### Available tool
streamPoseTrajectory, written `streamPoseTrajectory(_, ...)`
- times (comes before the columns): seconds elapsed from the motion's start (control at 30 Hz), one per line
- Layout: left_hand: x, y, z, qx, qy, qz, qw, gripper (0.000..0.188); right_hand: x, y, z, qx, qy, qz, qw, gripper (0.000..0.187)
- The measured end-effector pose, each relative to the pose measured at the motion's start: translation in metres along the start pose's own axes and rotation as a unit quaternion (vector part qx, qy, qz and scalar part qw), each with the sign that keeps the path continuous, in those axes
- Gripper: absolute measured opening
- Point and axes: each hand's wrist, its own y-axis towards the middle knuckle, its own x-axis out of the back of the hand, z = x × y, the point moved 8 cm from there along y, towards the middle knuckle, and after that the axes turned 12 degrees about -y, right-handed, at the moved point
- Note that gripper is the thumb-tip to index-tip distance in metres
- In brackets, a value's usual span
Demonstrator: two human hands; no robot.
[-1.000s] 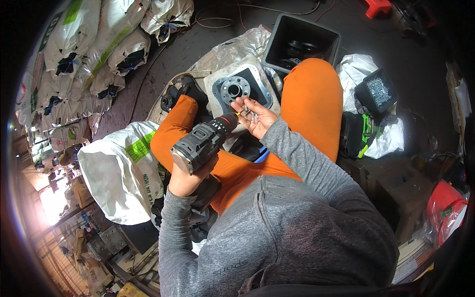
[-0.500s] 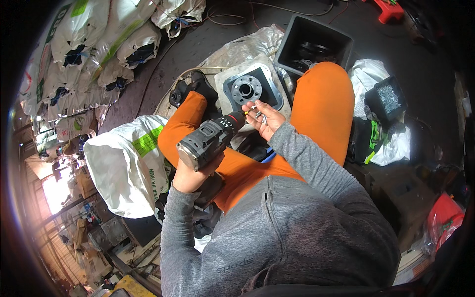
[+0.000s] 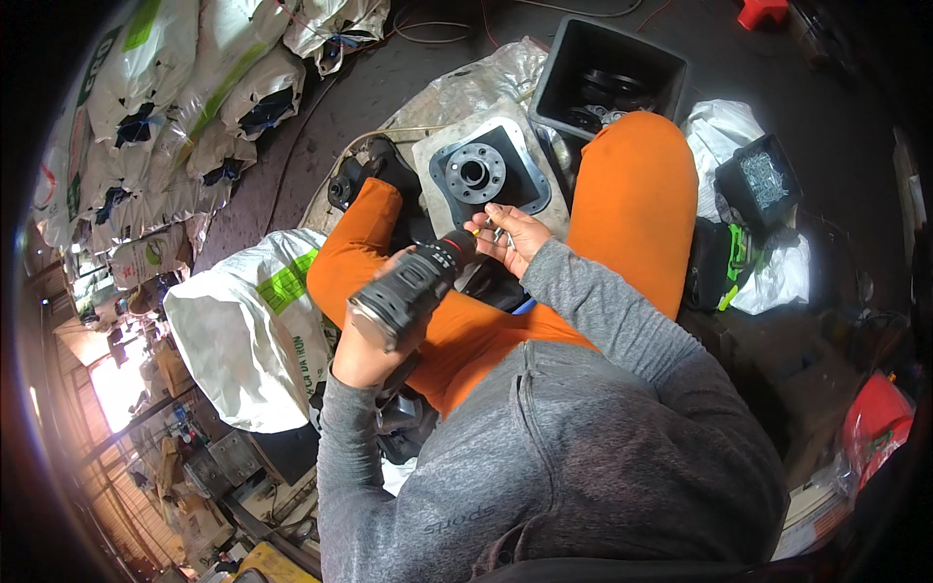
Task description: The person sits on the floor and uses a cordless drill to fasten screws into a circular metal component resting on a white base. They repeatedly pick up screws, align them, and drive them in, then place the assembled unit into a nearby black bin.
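A: Biggest first! Two orange-clad legs (image 3: 637, 209), spread apart, seemingly to clear working room between them.

B: One white sack (image 3: 233, 340) beside the left knee; one dark bin (image 3: 573, 58) just beyond the right, handy for reaching, I'd judge. Black parts inside, too jumbled to count.

A: Between the legs, near the feet, one pale base (image 3: 425, 155) bears one rounded-square metal plate, and over that one round flange (image 3: 454, 175), presumably set there to face both hands. Its ring of small holes? Too fine to count surely.

B: Now one drill (image 3: 408, 287)! The left hand (image 3: 364, 355) is wrapped around it, nose aimed at the right hand (image 3: 522, 238), likely so the two can meet at the tip.

A: Off to the right, one small black box (image 3: 731, 189), tilted, holding silvery fasteners beyond counting.

B: And smallest: a few loose fasteners (image 3: 501, 237) in that right hand, fingers half curled, probably to keep them ready. Exact number? Can't tell, nor whether those fingers touch the drill's tip.
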Motion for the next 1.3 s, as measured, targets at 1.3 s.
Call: streamPoseTrajectory(1.3, 0.036, 0.084, 0.093, 0.144, -0.076, 0.105, 0.981, 0.045, 0.052, 0.066, 0.061, 0.205, -0.530, -0.349, 0.745, 0.051)
